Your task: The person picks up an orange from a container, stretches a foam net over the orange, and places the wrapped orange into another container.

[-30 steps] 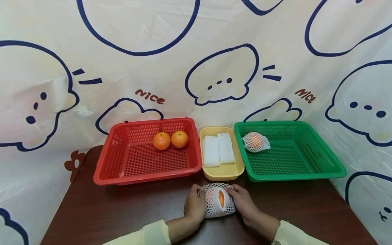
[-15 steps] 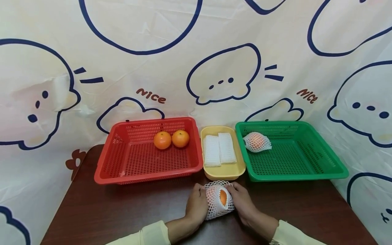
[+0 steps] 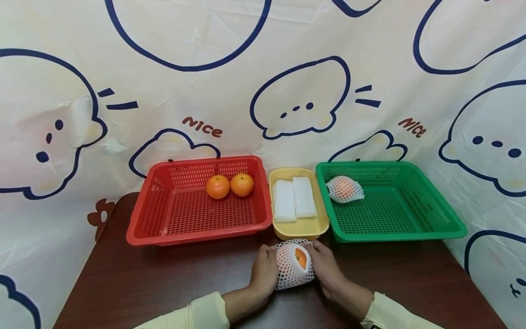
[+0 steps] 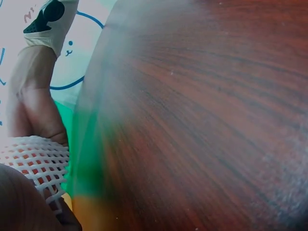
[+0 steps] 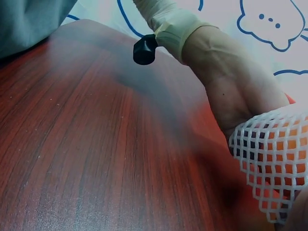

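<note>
An orange [image 3: 301, 258] sits inside a white foam net sleeve [image 3: 290, 277], its bare skin showing through the sleeve's opening. From the left side my left hand [image 3: 264, 273] grips the sleeve, thumb on top. My right hand [image 3: 326, 270] pinches the opposite side near the opening. Both hands hold the wrapped fruit low over the table, in front of the yellow tray. In the right wrist view the white mesh [image 5: 274, 159] drapes past the orange's end. The left wrist view shows the mesh [image 4: 41, 161] between both hands. Fingers underneath are hidden.
A red basket [image 3: 197, 235] at the left holds two bare oranges [image 3: 230, 185]. The yellow tray [image 3: 302, 227] carries two flat foam sleeves [image 3: 293, 199]. In the green basket [image 3: 394, 237] lies a net-wrapped orange [image 3: 345, 189]. Everything stands on a dark wooden table [image 3: 197, 269].
The sleeved orange has shifted slightly away from me, and its opening has turned up toward the far right. Both hands keep hold of it. The baskets and tray stay put.
</note>
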`<action>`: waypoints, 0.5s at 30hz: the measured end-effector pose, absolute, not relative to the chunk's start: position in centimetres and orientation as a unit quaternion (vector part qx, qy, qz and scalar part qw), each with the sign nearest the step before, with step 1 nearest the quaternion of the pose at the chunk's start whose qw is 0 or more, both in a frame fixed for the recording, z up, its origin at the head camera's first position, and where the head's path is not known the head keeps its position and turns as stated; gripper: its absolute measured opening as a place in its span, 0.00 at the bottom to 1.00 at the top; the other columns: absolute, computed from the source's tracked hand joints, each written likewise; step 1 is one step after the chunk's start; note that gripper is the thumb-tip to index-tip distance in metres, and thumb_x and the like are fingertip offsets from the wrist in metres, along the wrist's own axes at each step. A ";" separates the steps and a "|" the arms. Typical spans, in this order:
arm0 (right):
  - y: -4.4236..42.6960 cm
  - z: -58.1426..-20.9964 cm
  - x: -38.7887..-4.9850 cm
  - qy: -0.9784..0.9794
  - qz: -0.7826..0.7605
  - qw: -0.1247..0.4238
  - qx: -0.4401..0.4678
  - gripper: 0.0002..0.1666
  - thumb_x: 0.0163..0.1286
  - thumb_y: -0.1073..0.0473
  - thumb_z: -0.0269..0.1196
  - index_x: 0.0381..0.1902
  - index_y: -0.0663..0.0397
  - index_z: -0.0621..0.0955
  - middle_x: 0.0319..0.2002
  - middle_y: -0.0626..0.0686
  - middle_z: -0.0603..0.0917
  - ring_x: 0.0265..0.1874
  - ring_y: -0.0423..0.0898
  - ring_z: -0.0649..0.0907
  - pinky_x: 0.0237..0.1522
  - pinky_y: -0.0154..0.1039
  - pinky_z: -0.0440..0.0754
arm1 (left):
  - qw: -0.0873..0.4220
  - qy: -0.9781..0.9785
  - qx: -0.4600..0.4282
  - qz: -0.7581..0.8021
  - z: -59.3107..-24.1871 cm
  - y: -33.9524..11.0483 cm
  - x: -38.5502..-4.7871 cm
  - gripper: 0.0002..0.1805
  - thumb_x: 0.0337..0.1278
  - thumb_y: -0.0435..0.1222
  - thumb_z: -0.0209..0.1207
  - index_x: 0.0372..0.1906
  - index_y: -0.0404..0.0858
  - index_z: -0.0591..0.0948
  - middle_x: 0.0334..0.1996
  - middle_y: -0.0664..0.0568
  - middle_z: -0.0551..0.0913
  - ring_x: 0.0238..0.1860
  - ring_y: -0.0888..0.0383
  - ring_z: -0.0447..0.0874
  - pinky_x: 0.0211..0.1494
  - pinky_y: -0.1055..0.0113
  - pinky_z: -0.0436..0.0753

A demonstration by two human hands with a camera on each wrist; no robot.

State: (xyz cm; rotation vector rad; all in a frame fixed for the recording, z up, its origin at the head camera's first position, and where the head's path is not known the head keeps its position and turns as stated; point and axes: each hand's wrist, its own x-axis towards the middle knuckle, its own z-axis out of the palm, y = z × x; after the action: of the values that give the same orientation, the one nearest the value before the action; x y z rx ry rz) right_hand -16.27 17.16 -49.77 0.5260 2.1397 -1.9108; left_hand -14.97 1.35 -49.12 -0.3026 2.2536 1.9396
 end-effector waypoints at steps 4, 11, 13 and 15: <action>17.1 -49.5 -16.4 0.730 -0.652 0.107 0.176 0.21 0.81 0.52 0.52 0.56 0.64 0.79 0.48 0.56 0.85 0.42 0.42 0.83 0.43 0.37 0.82 | 0.084 0.732 -0.108 0.667 -49.1 1.5 -15.0 0.15 0.82 0.37 0.40 0.37 0.35 0.70 0.32 0.52 0.69 0.39 0.57 0.69 0.45 0.65 0.68; 17.1 -48.8 -16.4 0.731 -0.650 0.111 0.173 0.25 0.81 0.51 0.53 0.62 0.67 0.76 0.53 0.60 0.85 0.46 0.44 0.84 0.46 0.38 0.84 | 0.082 0.723 -0.119 0.676 -49.4 1.8 -15.1 0.16 0.80 0.38 0.41 0.38 0.33 0.75 0.37 0.49 0.79 0.42 0.58 0.74 0.48 0.63 0.73; 17.1 -48.6 -16.3 0.730 -0.652 0.111 0.172 0.26 0.81 0.51 0.54 0.63 0.67 0.76 0.54 0.61 0.84 0.46 0.45 0.84 0.47 0.39 0.84 | 0.085 0.720 -0.118 0.679 -49.5 1.8 -15.1 0.17 0.79 0.38 0.41 0.37 0.32 0.76 0.35 0.50 0.79 0.41 0.59 0.73 0.47 0.64 0.73; 17.0 -48.6 -16.3 0.728 -0.655 0.108 0.172 0.26 0.81 0.52 0.54 0.63 0.67 0.76 0.54 0.61 0.84 0.47 0.45 0.84 0.48 0.39 0.84 | 0.089 0.715 -0.114 0.685 -49.5 1.8 -15.2 0.17 0.80 0.37 0.41 0.38 0.33 0.77 0.35 0.51 0.78 0.40 0.59 0.72 0.47 0.64 0.73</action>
State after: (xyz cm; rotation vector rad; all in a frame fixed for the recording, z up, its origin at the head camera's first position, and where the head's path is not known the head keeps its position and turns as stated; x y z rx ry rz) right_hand -16.31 17.04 -48.62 0.5048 2.1409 -1.9283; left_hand -15.19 1.78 -49.47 -0.3395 2.1262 2.0370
